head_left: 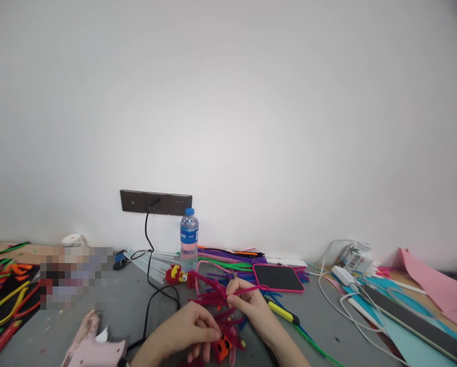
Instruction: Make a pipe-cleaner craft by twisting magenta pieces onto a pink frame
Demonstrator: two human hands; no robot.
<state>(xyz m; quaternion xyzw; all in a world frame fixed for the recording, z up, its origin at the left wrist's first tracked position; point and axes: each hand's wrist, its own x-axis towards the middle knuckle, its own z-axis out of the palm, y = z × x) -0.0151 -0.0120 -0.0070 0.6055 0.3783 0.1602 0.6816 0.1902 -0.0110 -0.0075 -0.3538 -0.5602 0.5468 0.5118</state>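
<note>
My left hand (192,329) is closed over a small orange and dark red craft piece (223,347) low in the middle of the view, pinching it. My right hand (247,305) pinches a dark pink pipe cleaner (213,293) that runs leftward from its fingertips into a tangle of the same colour. The two hands nearly touch above the grey table (320,326). Under the right wrist lies a yellow and black cutter (284,313).
A water bottle (189,238) stands below a wall socket strip (155,202) with a black cable (149,285). Coloured pipe cleaners (228,259), a pink-edged phone (278,278), a pink glue gun (93,346), a white charger and cables (345,278), and pink and blue sheets (438,290) lie around.
</note>
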